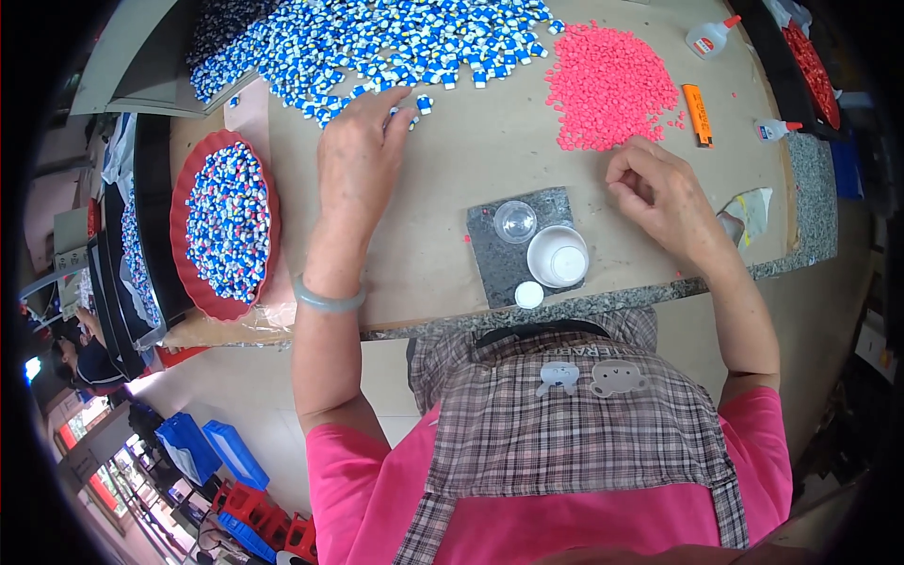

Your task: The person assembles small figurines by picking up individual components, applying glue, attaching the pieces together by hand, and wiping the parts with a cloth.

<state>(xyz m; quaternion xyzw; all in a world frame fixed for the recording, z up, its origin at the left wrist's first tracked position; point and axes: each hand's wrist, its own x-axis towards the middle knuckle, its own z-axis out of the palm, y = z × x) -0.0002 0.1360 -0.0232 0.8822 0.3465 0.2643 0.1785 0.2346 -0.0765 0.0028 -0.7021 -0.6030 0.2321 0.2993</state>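
My left hand (363, 146) is over the near edge of a wide pile of small blue-and-white pieces (405, 42). Its thumb and index finger are a little apart, beside a few loose pieces (424, 104). At the near edge of a heap of small pink pieces (612, 85), my right hand (664, 188) has its fingers curled in toward the thumb; whatever they pinch is hidden. Between the hands and nearer to me, a dark square slab (490, 264) bears a clear round cup (515, 222), a white cup (544, 273) and a small white round lid-like piece (529, 295).
A red scalloped tray (179, 221) full of blue, white and pink pieces stands at the left. At the right lie an orange box (698, 116), two glue bottles (708, 40) with red tips and a torn wrapper (749, 215). A granite edge (815, 188) bounds the table.
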